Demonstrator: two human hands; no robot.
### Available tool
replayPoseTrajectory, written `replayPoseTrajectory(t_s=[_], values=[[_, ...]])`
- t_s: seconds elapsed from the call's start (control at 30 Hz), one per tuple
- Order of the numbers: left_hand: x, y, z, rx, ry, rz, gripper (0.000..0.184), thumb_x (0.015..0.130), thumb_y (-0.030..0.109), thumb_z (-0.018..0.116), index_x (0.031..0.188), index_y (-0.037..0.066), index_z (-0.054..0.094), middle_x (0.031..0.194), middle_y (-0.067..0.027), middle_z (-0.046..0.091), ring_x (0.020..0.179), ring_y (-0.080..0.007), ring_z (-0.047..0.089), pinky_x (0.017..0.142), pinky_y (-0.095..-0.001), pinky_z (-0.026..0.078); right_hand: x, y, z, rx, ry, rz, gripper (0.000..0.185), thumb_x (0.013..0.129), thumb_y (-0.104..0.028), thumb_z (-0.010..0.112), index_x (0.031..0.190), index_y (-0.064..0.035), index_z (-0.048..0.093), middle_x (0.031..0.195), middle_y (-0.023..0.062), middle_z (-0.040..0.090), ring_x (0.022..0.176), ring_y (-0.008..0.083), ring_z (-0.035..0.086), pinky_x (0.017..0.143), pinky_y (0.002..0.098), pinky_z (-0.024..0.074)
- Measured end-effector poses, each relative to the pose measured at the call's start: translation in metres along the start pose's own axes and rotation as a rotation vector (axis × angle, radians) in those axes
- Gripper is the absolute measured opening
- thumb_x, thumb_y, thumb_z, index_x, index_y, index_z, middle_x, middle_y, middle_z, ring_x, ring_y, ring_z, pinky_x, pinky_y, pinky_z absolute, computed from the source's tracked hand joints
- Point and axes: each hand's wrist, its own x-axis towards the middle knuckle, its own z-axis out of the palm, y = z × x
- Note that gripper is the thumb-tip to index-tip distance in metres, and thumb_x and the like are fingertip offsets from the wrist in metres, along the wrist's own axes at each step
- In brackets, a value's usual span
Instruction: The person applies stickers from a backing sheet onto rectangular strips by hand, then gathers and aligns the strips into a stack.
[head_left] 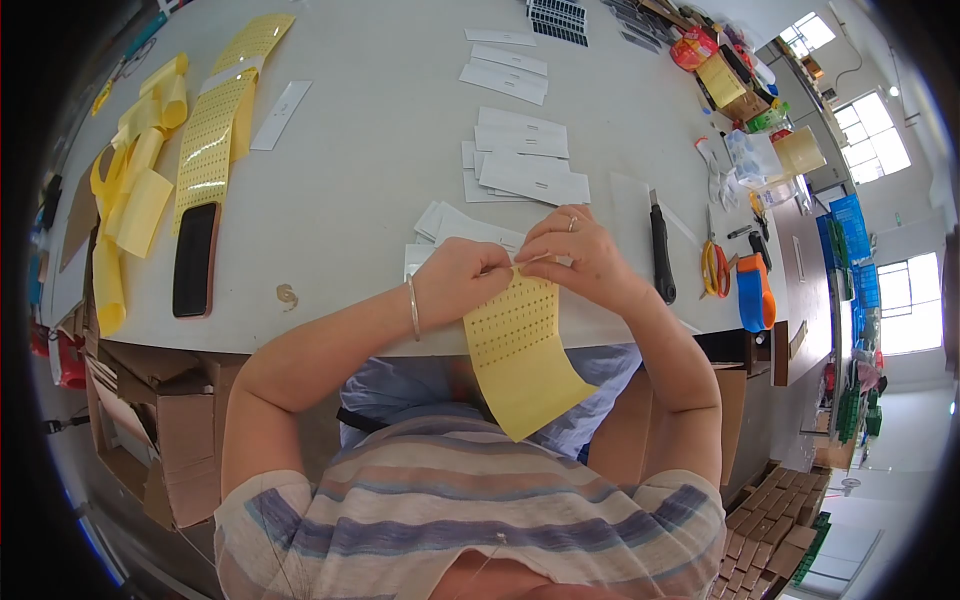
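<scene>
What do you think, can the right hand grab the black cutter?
Probably yes. The black cutter lies close beside the right hand, with nothing visible on top. That hand seems to pinch the yellow sheet, though, so it might have to let go first.

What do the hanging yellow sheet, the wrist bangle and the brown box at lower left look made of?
Yellow sheet: thin and flexible, perhaps label paper or plastic film; it bends smoothly, looking fairly matte.
Bangle: likely polished metal; silvery, with bright glints.
Brown box: probably cardboard, dull; tan panels and folded flaps.
</scene>
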Motion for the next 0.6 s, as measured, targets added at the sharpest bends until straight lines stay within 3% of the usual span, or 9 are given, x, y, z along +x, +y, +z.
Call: replayPoseTrajectory(t_s=[0.07,0.13,0.27,0.33,0.37,0.43,0.57,0.6], values=[[0.001,-0.004,0.001,-0.026,0.017,0.045,0.022,0.083,0.018,0.056,0.08,-0.003,0.062,0.056,-0.0089,0.054,0.05,-0.0093,0.049,0.048,-0.0272,0.039,-0.003,-0.002,0.002,-0.093,0.036,-0.099,0.015,0.07,-0.011,0.075,0.082,-0.0091,0.067,0.09,0.0002,0.063,0.082,0.0185,0.056,0.085,0.0331,0.0389],[0.002,-0.005,0.002,-0.068,0.026,0.034,0.022,0.084,0.018,0.056,0.08,-0.003,0.062,0.057,-0.0069,0.054,0.052,-0.0076,0.049,0.048,-0.0265,0.039,-0.004,-0.009,0.003,-0.315,0.116,-0.267,0.014,0.07,-0.01,0.074,0.081,-0.0115,0.067,0.088,0.0001,0.062,0.08,0.0184,0.055,0.084,0.0336,0.039],[0.004,-0.01,0.002,-0.283,0.031,-0.088,0.024,0.088,0.019,0.055,0.082,-0.003,0.062,0.06,-0.0007,0.055,0.055,-0.0035,0.047,0.049,-0.0237,0.039,0.0,-0.006,0.0,-0.309,0.141,-0.276,0.011,0.07,-0.009,0.072,0.077,-0.0113,0.064,0.083,-0.0009,0.062,0.085,0.0207,0.055,0.085,0.0367,0.0397],[0.004,-0.007,0.002,-0.278,0.053,-0.097,0.024,0.086,0.019,0.055,0.081,-0.004,0.062,0.059,-0.0054,0.055,0.055,-0.0066,0.049,0.051,-0.0262,0.04,0.008,0.022,-0.003,-0.114,0.314,0.069,0.008,0.073,-0.009,0.069,0.079,-0.0105,0.065,0.088,0.0007,0.061,0.089,0.0209,0.055,0.084,0.0371,0.0407],[0.003,-0.005,0.003,-0.273,0.072,-0.105,0.025,0.085,0.02,0.055,0.08,-0.005,0.061,0.059,-0.0101,0.054,0.055,-0.0097,0.051,0.053,-0.0287,0.042,0.012,0.034,-0.005,-0.115,0.315,0.073,0.008,0.073,-0.009,0.069,0.079,-0.0105,0.065,0.088,0.0007,0.061,0.089,0.0209,0.055,0.084,0.0371,0.0407],[0.003,-0.004,0.002,-0.208,0.042,-0.064,0.025,0.085,0.02,0.056,0.08,-0.004,0.061,0.059,-0.0101,0.055,0.055,-0.0101,0.052,0.053,-0.0287,0.042,0.022,0.056,-0.009,0.108,0.329,0.435,0.004,0.077,-0.009,0.066,0.08,-0.0086,0.064,0.093,0.0031,0.061,0.092,0.0226,0.055,0.083,0.0369,0.0417],[0.003,-0.005,0.001,-0.153,0.011,0.018,0.026,0.084,0.021,0.058,0.078,-0.003,0.062,0.06,-0.0112,0.058,0.054,-0.0126,0.052,0.053,-0.029,0.042,0.031,0.076,0.005,0.033,0.235,0.473,0.008,0.08,-0.012,0.064,0.086,-0.007,0.066,0.095,0.007,0.061,0.092,0.0232,0.057,0.081,0.0329,0.0435],[0.002,-0.005,0.001,-0.154,0.013,0.016,0.026,0.084,0.021,0.058,0.078,-0.003,0.062,0.06,-0.0112,0.058,0.054,-0.0126,0.052,0.053,-0.029,0.042,0.031,0.078,0.008,-0.149,0.193,0.42,0.014,0.079,-0.014,0.065,0.092,-0.0074,0.064,0.097,0.0076,0.061,0.093,0.024,0.057,0.082,0.034,0.0436]])
